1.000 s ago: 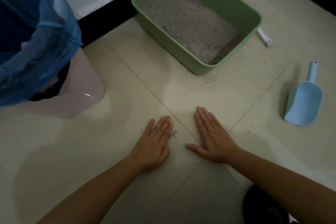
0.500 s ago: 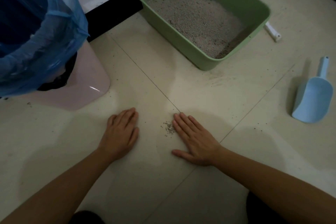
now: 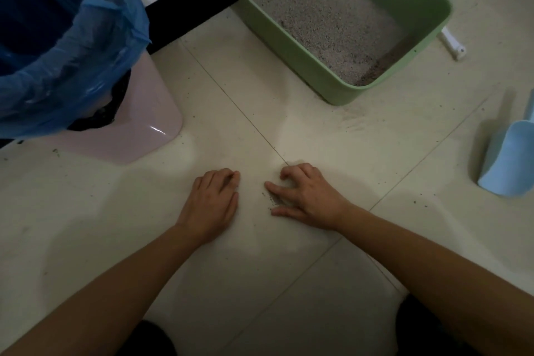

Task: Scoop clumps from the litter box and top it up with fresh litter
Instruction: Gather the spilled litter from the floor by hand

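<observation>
View from above of a pale tiled floor [image 3: 289, 269], w/ a person's two bare forearms reaching up from the bottom edge to the centre of the frame.

The left hand [image 3: 211, 205] rests on the floor at centre, knuckles up. Its grip is closed: fingers curled under, nothing seen in it. The right hand [image 3: 306, 199] rests just to the right of it, the two apart. Index finger & thumb lie stretched out towards the left; the other fingers are bent, tips on the tile. Can't tell whether this grip holds anything. A small scatter of spilled litter grains [image 3: 271, 202] lies on the floor btwn the hands, right beside the right index finger & thumb.

The green litter box [image 3: 341, 87] sits in the upper right of the frame, turned at an angle, well apart from the hands. Grey litter [image 3: 326, 17] covers most of its bottom, w/ a darker patch at the lower right corner. A small white object [image 3: 452, 45] pokes out from behind its right side.

A light blue scoop [image 3: 508, 159] lies on the floor at the right edge, partly cut off, mouth towards the bottom of the frame, untouched.

Upper left: a pink bin [image 3: 138, 130] lined w/ a blue plastic bag [image 3: 72, 52] that folds over its rim. A dark strip runs along the floor edge at the top, under a white wall.
</observation>
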